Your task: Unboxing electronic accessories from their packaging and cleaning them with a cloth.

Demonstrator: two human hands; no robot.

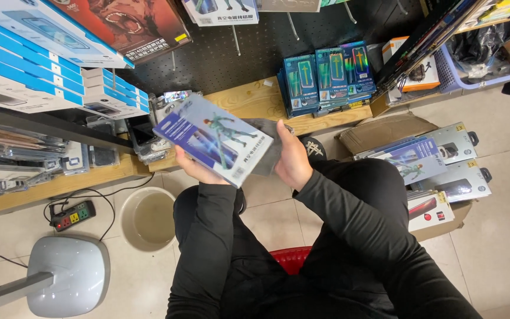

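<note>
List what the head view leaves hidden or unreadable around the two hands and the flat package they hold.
- Left hand: mostly covered by the flat package.
- Grey item at the right hand: largely behind the package; its kind is unclear.
- Red seat: hidden by the black-clad legs.
- Fan base: its pole runs off the left edge.

Sleeves: long, black, close-fitting; worn down to the wrists, creased at the elbows.
Left hand [199,170]: bare; no ring or watch seen.
Right hand [292,156]: bare; no glove worn.
Trousers: black, seen below the sleeves.
Shoe [314,147]: black, white marking on top, just beside the right hand.
</note>
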